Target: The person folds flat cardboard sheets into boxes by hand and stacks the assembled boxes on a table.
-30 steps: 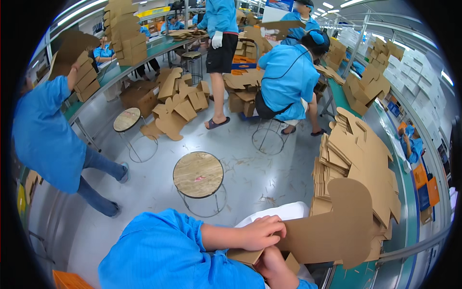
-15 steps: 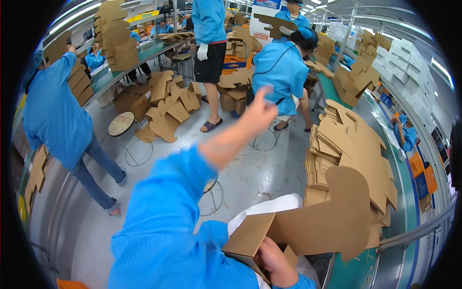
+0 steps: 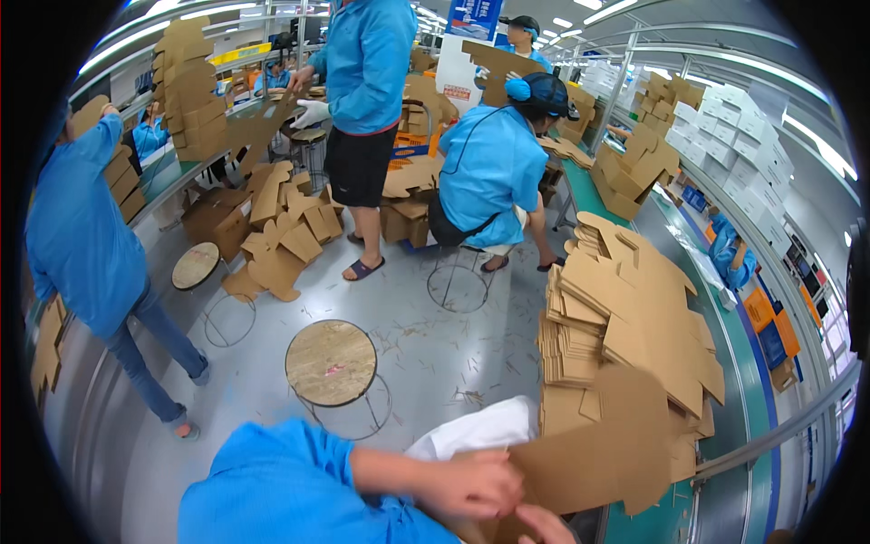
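1. The long green-topped workbench runs down the right side of the frame. Its lower part lies close to the hands, so elbows and board are best kept off its metal edge.
2. On it, right of centre, leans a large pile of flat brown die-cut cardboard sheets, uneven at the edges. A careless swing to the right could knock it.
3. The single brown cardboard piece with a broad rounded flap is at bottom centre-right, its near end at the hands, its flap in front of the pile's lower part. The step seems to be pressing or folding that near end; leaving the flap free to move should keep it from creasing.
4. The white cloth-like thing lies just beyond the left hand, at bottom centre; it is best kept out of any fold.
5. The left hand is bent over the piece's near end, fingers curled and blurred; whether they pinch the board, I cannot tell. Even pressure along a crease would serve better than one hard poke.
6. The right hand, cut off by the lower edge, is just beside it at the board; its grip I cannot tell. It would do well to steady the board from below.
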Available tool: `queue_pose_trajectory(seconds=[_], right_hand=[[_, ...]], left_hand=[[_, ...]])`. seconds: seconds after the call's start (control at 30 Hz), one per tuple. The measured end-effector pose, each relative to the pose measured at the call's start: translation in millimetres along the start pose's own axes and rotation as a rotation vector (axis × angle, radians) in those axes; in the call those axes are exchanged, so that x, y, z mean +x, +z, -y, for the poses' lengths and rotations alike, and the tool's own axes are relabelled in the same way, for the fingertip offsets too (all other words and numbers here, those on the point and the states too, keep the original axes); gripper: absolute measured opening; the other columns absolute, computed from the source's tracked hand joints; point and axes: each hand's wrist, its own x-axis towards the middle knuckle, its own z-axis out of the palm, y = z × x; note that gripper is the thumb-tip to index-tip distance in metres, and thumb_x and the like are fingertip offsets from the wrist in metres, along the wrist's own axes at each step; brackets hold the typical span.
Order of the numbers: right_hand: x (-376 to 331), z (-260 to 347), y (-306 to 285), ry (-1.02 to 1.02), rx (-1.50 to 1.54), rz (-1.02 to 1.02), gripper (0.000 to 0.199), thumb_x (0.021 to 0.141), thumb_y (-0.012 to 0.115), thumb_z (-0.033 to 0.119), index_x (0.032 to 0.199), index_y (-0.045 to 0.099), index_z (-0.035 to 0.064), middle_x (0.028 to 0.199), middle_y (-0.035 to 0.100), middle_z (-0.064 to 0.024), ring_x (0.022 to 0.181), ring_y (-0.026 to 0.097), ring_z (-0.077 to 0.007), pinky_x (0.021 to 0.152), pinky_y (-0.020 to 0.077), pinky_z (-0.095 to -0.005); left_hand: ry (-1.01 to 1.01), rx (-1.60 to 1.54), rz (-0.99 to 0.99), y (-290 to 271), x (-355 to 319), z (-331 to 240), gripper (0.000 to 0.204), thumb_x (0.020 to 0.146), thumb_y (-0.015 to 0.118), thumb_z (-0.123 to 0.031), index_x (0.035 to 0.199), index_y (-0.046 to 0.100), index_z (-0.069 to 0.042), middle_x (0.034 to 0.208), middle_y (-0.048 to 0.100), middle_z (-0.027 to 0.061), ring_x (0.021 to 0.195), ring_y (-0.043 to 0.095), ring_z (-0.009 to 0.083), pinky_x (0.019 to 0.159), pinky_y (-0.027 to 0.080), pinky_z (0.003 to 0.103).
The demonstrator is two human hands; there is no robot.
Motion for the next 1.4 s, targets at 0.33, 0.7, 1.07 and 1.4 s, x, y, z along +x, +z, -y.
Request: queue_pose_trajectory(seconds=[0.33, 0.7, 1.07, 1.4], right_hand=[[-35, -59, 10, -0.061, -0.145, -0.139, 0.076, 0.080, 0.051, 0.061, 0.128, 0.044, 0.0022, 0.131, 0.044, -0.0224, 0.127, 0.037, -0.0398, 0.110, 0.0144, -0.0528], [-50, -38, -10, -0.183, -0.597, -1.180, 0.071, 0.083, 0.059, 0.045, 0.136, 0.034, 0.0063, 0.137, 0.034, -0.0234, 0.123, 0.039, -0.0379, 0.099, 0.0341, -0.0492], [-44, -87, 44, -0.146, 0.717, -1.290, 0.085, 0.083, 0.055, 0.052, 0.144, 0.016, 0.0076, 0.145, 0.027, -0.0139, 0.130, 0.033, -0.0273, 0.103, 0.0341, -0.0434], [-73, -34, 1, -0.095, 0.126, -1.356, 0.055, 0.087, 0.053, 0.017, 0.135, 0.034, 0.0000, 0.134, 0.041, -0.0215, 0.120, 0.044, -0.0359, 0.098, 0.0385, -0.0464]], left_hand=[[-0.154, -0.456, -0.332, -46, -33, 39, 0.033, 0.092, 0.040, -0.024, 0.065, 0.046, -0.006, 0.071, 0.049, 0.0076, 0.081, 0.047, 0.0256, 0.092, 0.033, 0.042], [-0.164, -0.375, -0.670, -120, -49, 7, 0.042, 0.090, 0.036, -0.033, 0.055, 0.042, -0.010, 0.061, 0.047, 0.0034, 0.078, 0.047, 0.0214, 0.088, 0.033, 0.040], [0.037, -0.384, -0.552, -69, -6, -3, 0.033, 0.086, 0.041, -0.024, 0.058, 0.045, -0.007, 0.069, 0.048, 0.0075, 0.081, 0.048, 0.0253, 0.094, 0.028, 0.043], [0.091, -0.293, 0.019, -51, 34, 18, 0.016, 0.084, 0.051, -0.010, 0.068, 0.052, -0.008, 0.077, 0.054, 0.0065, 0.086, 0.054, 0.0265, 0.092, 0.034, 0.046]])
